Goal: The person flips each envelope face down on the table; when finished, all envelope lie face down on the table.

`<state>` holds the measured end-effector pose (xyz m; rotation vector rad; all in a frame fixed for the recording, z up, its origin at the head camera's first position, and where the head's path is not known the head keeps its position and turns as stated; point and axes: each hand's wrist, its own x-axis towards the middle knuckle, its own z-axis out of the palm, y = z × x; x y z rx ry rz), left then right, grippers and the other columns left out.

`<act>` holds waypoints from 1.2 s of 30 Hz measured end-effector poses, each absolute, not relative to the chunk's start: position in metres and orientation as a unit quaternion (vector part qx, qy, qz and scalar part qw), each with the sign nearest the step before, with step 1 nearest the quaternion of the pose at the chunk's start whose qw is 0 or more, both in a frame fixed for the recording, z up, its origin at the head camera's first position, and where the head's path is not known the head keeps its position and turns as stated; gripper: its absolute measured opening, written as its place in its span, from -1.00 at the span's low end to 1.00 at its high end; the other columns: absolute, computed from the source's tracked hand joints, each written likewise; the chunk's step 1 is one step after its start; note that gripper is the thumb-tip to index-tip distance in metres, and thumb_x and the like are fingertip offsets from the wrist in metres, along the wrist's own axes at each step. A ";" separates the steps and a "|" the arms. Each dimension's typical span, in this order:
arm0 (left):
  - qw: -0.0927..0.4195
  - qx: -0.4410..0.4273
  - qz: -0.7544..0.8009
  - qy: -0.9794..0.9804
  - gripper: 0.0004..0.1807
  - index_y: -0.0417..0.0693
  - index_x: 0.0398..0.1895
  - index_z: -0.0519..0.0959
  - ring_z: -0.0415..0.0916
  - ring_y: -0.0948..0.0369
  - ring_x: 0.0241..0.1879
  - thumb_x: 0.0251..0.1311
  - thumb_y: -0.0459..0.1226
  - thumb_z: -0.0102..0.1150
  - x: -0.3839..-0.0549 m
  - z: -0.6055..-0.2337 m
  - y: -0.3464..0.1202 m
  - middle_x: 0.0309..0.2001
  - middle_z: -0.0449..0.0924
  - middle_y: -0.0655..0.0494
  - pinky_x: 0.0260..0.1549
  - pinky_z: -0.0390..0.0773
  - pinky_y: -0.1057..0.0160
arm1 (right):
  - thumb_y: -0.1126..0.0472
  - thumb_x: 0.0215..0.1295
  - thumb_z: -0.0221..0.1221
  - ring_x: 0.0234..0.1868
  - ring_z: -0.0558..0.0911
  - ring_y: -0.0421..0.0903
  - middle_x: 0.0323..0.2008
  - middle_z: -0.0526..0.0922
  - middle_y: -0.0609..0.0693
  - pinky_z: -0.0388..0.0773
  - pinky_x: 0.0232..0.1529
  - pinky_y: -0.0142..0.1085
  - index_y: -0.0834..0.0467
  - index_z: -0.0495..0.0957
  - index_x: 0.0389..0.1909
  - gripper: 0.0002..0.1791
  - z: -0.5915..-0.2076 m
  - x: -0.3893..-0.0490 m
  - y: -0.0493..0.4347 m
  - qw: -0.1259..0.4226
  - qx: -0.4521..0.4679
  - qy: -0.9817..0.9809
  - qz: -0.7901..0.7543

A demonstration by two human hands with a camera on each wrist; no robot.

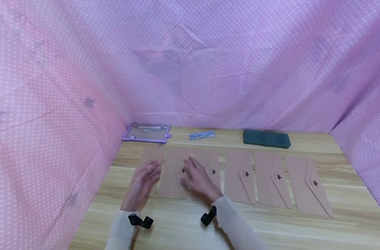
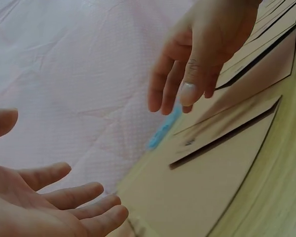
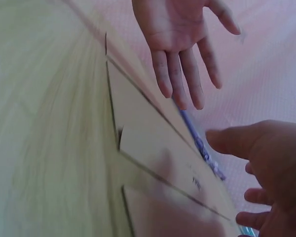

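Note:
Several brown kraft-paper envelopes lie side by side in a row, most showing a pointed flap with a black crown print. My left hand [image 1: 146, 177] is over the leftmost envelope [image 1: 152, 155], fingers spread and holding nothing. Over the gap between the second envelope [image 1: 172, 173] and the third envelope [image 1: 205, 158] is my right hand [image 1: 198, 177], its fingers extended. In the left wrist view, the right hand [image 2: 212, 39] hangs above the envelopes without touching them. The right wrist view shows the left hand's palm [image 3: 175, 34], bare.
Behind the row lie a purple-edged mesh pencil pouch [image 1: 149, 133], a small blue clear packet [image 1: 201, 135] and a dark green case [image 1: 266, 138]. Three further envelopes [image 1: 237, 173] extend rightward. Pink dotted cloth [image 1: 208, 69] encloses the wooden table [image 1: 174, 225].

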<state>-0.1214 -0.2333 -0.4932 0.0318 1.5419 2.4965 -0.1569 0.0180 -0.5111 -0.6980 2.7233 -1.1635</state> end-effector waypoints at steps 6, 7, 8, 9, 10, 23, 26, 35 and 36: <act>0.112 -0.040 0.819 0.562 -0.53 -0.15 0.41 0.16 0.46 0.23 0.24 0.54 -0.19 -0.24 -0.125 -0.499 -0.229 0.15 0.56 0.31 0.20 0.49 0.31 | -0.07 0.26 0.29 0.60 0.02 0.24 0.60 0.01 0.19 0.00 0.55 0.22 0.13 0.16 0.52 -0.11 -0.517 -0.158 0.025 0.075 -0.261 0.897 -0.348; 0.112 -0.045 0.814 0.567 -0.51 -0.17 0.43 0.14 0.44 0.22 0.26 0.54 -0.19 -0.25 -0.126 -0.499 -0.228 0.16 0.55 0.31 0.22 0.48 0.30 | -0.09 0.26 0.29 0.61 -0.01 0.25 0.61 -0.01 0.19 -0.03 0.55 0.23 0.12 0.15 0.53 -0.09 -0.518 -0.158 0.026 0.081 -0.265 0.898 -0.341; 0.113 -0.051 0.812 0.570 -0.50 -0.18 0.44 0.12 0.42 0.21 0.27 0.53 -0.19 -0.26 -0.126 -0.500 -0.228 0.17 0.54 0.30 0.23 0.47 0.30 | -0.11 0.26 0.29 0.61 -0.03 0.25 0.61 -0.02 0.18 -0.04 0.56 0.23 0.11 0.14 0.54 -0.08 -0.519 -0.158 0.026 0.087 -0.268 0.900 -0.334; 0.113 -0.053 0.810 0.573 -0.49 -0.20 0.45 0.10 0.41 0.21 0.28 0.54 -0.19 -0.27 -0.127 -0.500 -0.228 0.19 0.53 0.29 0.24 0.45 0.31 | -0.13 0.26 0.29 0.62 -0.04 0.24 0.61 -0.03 0.16 -0.05 0.56 0.21 0.10 0.13 0.54 -0.08 -0.520 -0.158 0.027 0.092 -0.270 0.902 -0.324; 0.114 -0.057 0.809 0.574 -0.48 -0.21 0.46 0.09 0.40 0.21 0.29 0.54 -0.20 -0.28 -0.127 -0.501 -0.227 0.19 0.52 0.28 0.24 0.44 0.31 | -0.15 0.25 0.29 0.62 -0.04 0.24 0.61 -0.02 0.16 -0.06 0.57 0.20 0.10 0.13 0.54 -0.07 -0.521 -0.159 0.028 0.094 -0.274 0.904 -0.314; 0.110 -0.037 0.824 0.555 -0.60 -0.09 0.34 0.28 0.48 0.22 0.23 0.53 -0.23 -0.29 -0.131 -0.503 -0.228 0.11 0.58 0.33 0.22 0.49 0.28 | -0.29 0.28 0.19 0.62 -0.03 0.22 0.61 0.01 0.17 0.02 0.53 0.23 0.10 0.15 0.54 -0.06 -0.528 -0.159 0.032 0.098 -0.289 0.921 -0.243; 0.116 0.010 0.843 0.526 -0.63 0.05 0.22 0.42 0.54 0.27 0.15 0.56 -0.23 -0.37 -0.131 -0.505 -0.232 0.09 0.62 0.32 0.17 0.52 0.28 | -0.31 0.27 0.18 0.62 -0.03 0.21 0.61 0.01 0.15 0.03 0.53 0.23 0.08 0.16 0.54 -0.06 -0.529 -0.159 0.032 0.096 -0.286 0.924 -0.236; 0.160 0.102 0.915 0.355 -0.33 -0.12 0.24 0.53 0.64 0.12 0.12 0.58 -0.21 -0.73 -0.139 -0.512 -0.250 0.12 0.70 0.08 0.10 0.63 0.11 | -0.34 0.25 0.18 0.62 -0.02 0.20 0.61 0.02 0.15 0.02 0.54 0.21 0.08 0.18 0.53 -0.05 -0.532 -0.159 0.031 0.092 -0.287 0.926 -0.228; 0.164 0.103 0.919 0.343 -0.31 -0.13 0.24 0.53 0.64 0.10 0.13 0.58 -0.21 -0.75 -0.139 -0.512 -0.251 0.12 0.70 0.06 0.10 0.63 0.09 | -0.34 0.25 0.19 0.62 -0.02 0.20 0.61 0.03 0.14 0.02 0.53 0.21 0.08 0.18 0.53 -0.05 -0.532 -0.159 0.031 0.093 -0.287 0.926 -0.229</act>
